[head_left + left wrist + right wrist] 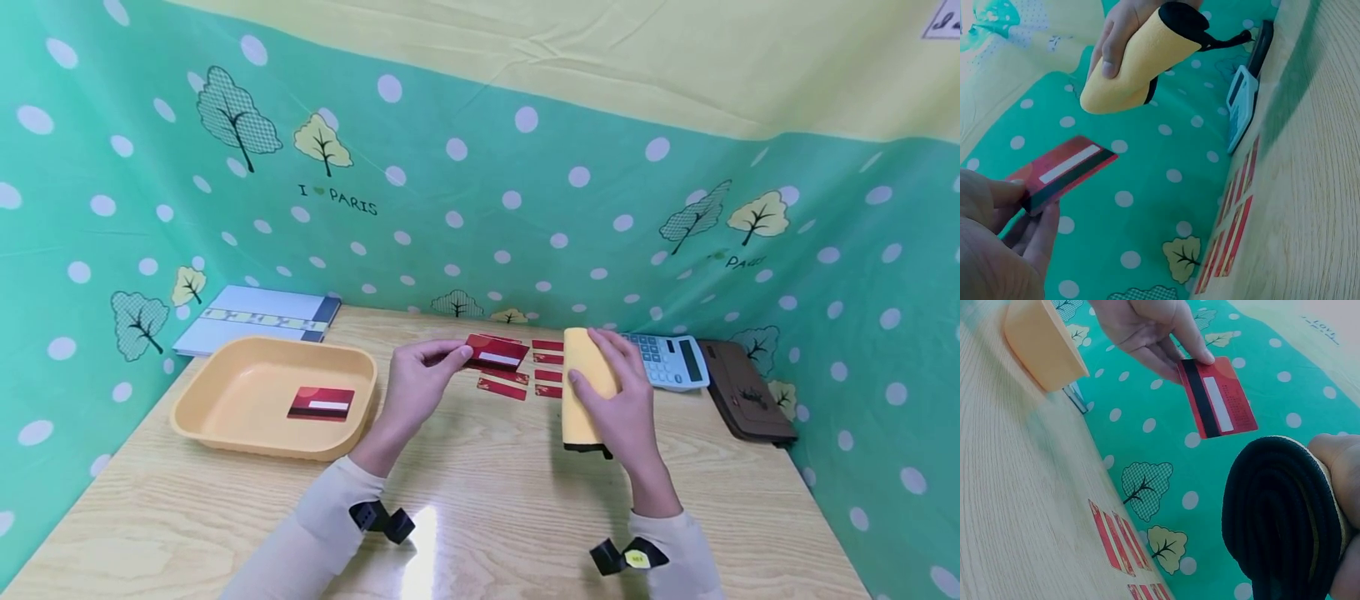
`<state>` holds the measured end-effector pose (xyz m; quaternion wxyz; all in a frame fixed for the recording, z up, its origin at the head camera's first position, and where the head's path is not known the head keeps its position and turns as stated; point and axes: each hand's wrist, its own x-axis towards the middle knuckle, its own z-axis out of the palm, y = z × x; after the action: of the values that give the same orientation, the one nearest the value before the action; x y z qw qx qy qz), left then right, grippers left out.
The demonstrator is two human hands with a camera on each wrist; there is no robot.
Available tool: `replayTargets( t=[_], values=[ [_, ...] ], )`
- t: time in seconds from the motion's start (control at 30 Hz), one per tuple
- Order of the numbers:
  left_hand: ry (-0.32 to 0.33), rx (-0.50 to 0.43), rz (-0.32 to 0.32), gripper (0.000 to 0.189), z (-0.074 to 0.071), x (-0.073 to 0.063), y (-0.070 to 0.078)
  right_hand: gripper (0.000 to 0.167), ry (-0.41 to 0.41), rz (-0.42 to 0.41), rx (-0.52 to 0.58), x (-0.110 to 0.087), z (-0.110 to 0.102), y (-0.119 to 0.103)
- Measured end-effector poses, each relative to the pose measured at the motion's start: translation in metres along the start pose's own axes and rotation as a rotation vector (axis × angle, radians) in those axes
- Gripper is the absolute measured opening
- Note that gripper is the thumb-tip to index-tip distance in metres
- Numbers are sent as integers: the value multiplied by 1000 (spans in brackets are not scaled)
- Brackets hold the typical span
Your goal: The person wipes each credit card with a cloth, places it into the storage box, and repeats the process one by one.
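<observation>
Between thumb and fingers, my left hand pinches a red bank card above the table, its black stripe and white signature strip showing. My right hand grips a rolled yellow cloth with a black edge; the dark layers of the roll show in the right wrist view. Card and cloth are apart. Another red card lies in the beige plastic basin at the left. Several narrow red pieces with gold markings lie on the table behind the hands, partly hidden by the held card and cloth.
A light blue calculator sits at the back right, beside a brown case. Behind the basin lies a white and blue book or folder. A green dotted curtain borders the wooden table at the back and sides.
</observation>
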<state>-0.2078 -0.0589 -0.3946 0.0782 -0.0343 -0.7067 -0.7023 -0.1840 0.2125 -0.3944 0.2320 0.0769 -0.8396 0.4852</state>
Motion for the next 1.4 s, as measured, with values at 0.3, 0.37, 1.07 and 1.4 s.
replayTargets(
  t=[0.3,0.37,1.07,1.4],
  values=[
    [-35,-111,5,34,-1,2,0,59,0,-2,0,0,0,1],
    [-48,-135,8,39,-1,2,0,59,-2,-4,1,0,0,1],
    [-115,-150,-49,45,13,-4,-4,60,-62,-29,-4,-6,17,-4],
    [-178,-249,-60,42,22,-18,5,63,-51,-50,0,-10,25,-5]
  ],
)
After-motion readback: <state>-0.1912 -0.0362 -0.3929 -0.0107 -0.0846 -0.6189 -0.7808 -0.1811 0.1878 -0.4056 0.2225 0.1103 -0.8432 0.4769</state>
